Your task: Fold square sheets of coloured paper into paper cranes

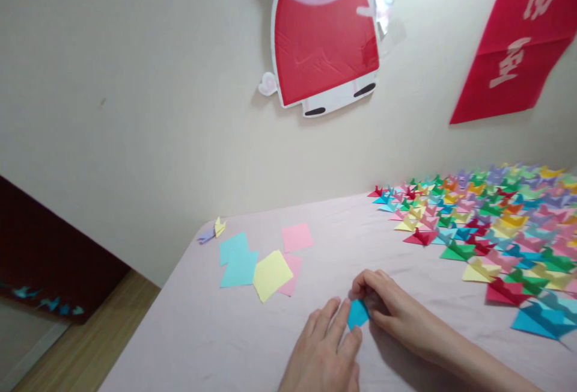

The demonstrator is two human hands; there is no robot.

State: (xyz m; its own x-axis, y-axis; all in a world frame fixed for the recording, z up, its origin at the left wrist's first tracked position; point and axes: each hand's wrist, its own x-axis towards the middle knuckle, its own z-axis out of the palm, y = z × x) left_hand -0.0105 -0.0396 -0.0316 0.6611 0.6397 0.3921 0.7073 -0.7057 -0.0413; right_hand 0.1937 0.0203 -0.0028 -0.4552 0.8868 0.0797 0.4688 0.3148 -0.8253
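Note:
A small piece of folded blue paper (357, 314) lies on the pink cloth-covered surface between my two hands. My left hand (322, 344) rests on the cloth with its fingers stretched out and apart. Its index fingertip and thumb touch the left side of the paper. From the right, my right hand (390, 308) curls its fingers around the paper's upper right edge, thumb low beside it; part of the paper is hidden under these fingers. Beyond my left hand lie a yellow square sheet (273, 275), light blue sheets (240, 269) and pink sheets (297, 237).
Many folded paper birds in mixed colours stand in rows on the right, the nearest a blue bird (543, 320). Two small folded pieces, one yellow (219, 227) and one purple (207, 235), sit at the far left corner. A wall (180, 109) with a cartoon cutout (327, 49) rises behind.

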